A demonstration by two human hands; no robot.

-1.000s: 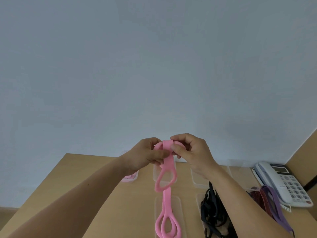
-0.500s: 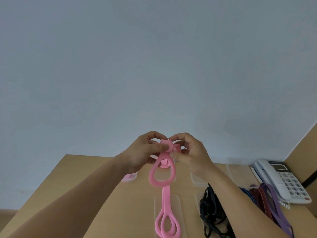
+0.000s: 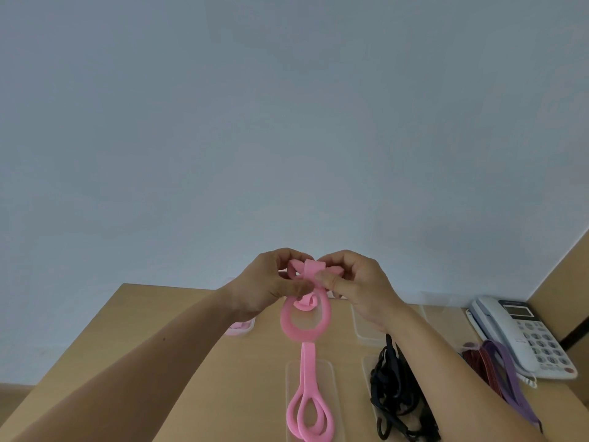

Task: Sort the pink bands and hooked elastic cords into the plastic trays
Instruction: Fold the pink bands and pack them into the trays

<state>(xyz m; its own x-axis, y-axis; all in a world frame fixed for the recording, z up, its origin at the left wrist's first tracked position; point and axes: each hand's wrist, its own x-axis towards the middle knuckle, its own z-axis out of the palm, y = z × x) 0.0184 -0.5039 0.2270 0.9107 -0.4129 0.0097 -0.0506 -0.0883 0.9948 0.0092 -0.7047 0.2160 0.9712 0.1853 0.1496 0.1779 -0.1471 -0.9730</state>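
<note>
Both hands hold one pink band (image 3: 305,327) up above the table. My left hand (image 3: 271,283) and my right hand (image 3: 357,282) pinch its folded top, and a loop hangs below them. Under it, a second pink band (image 3: 307,409) lies in a clear plastic tray (image 3: 328,371). To the right, black hooked elastic cords (image 3: 390,397) are piled in another clear tray (image 3: 366,362). A tray at the left (image 3: 247,328) holds something pink, mostly hidden by my left arm.
Further clear trays (image 3: 361,333) sit at the back of the wooden table (image 3: 178,362). A white desk phone (image 3: 522,333) stands at the right, with purple and red bands (image 3: 497,368) beside it. A pale wall fills the view above.
The hands have folded the top of the held band further and bunched it tighter, so the hanging loop is shorter, rounder and higher. The camera view has shifted a little.
</note>
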